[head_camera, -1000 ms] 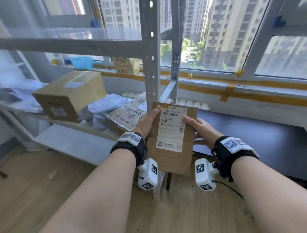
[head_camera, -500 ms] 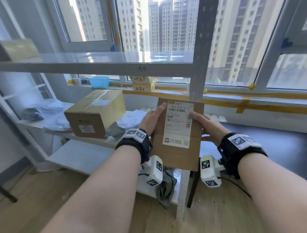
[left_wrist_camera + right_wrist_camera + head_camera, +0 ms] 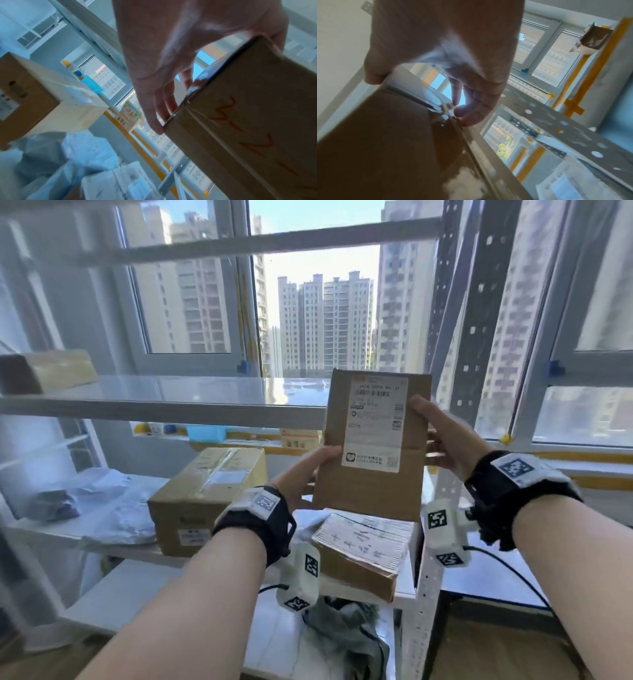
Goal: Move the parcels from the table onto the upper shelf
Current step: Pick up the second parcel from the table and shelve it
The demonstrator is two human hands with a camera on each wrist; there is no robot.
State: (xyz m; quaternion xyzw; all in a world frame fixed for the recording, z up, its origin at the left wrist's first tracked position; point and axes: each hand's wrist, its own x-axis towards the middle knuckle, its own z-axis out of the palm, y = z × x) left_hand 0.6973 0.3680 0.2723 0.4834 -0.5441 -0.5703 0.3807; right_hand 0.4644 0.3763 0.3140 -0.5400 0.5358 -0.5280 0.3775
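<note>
I hold a flat brown cardboard parcel with a white shipping label upright in front of me, its top edge level with the white upper shelf. My left hand grips its left edge, thumb on the front; the left wrist view shows the fingers along the parcel. My right hand grips the right edge; in the right wrist view its thumb and fingers clamp the parcel. One brown box lies on the upper shelf at far left.
On the middle shelf sit a large carton, a taped flat parcel and grey plastic mail bags. A perforated steel upright rises right of the parcel. A dark table is at lower right; windows stand behind.
Both hands have raised the parcel from middle-shelf height to the edge of the upper shelf. The view has tilted up, and the rack upright now stands to the right of the parcel.
</note>
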